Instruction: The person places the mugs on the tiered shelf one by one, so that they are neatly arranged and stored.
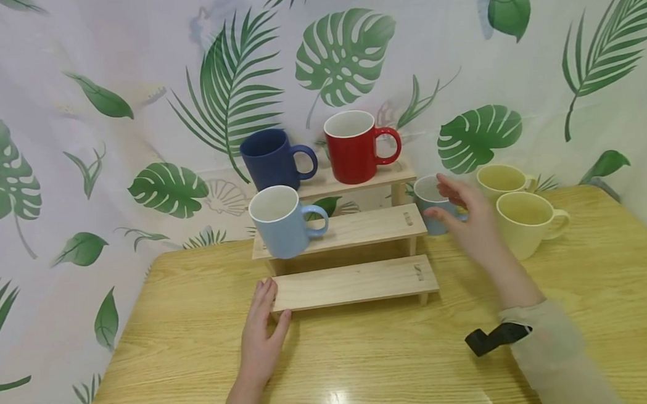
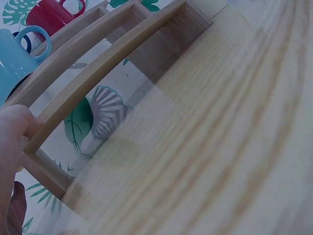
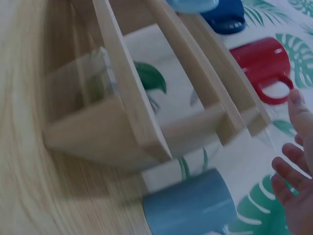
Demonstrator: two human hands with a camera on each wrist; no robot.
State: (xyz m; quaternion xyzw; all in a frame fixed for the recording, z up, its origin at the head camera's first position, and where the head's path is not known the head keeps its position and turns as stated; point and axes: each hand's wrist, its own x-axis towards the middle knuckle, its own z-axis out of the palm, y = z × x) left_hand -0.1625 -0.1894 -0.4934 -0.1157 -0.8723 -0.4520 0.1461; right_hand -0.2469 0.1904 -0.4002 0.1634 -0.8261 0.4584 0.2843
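At the rack's [image 1: 361, 227] eight o'clock, the left hand [image 1: 262, 335] is gripping its lowest tier [image 1: 351, 285], thumb in front; at its three, the right hand [image 1: 479, 229], fingers half spread and empty, is hovering by a blue mug [image 1: 429, 202]. Tier marks [image 1: 408, 218] are looking illegible.

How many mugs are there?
6: navy mug and red mug on top tier, blue mug on middle tier, second blue mug right of the rack, front yellow mug and rear yellow mug farther right.
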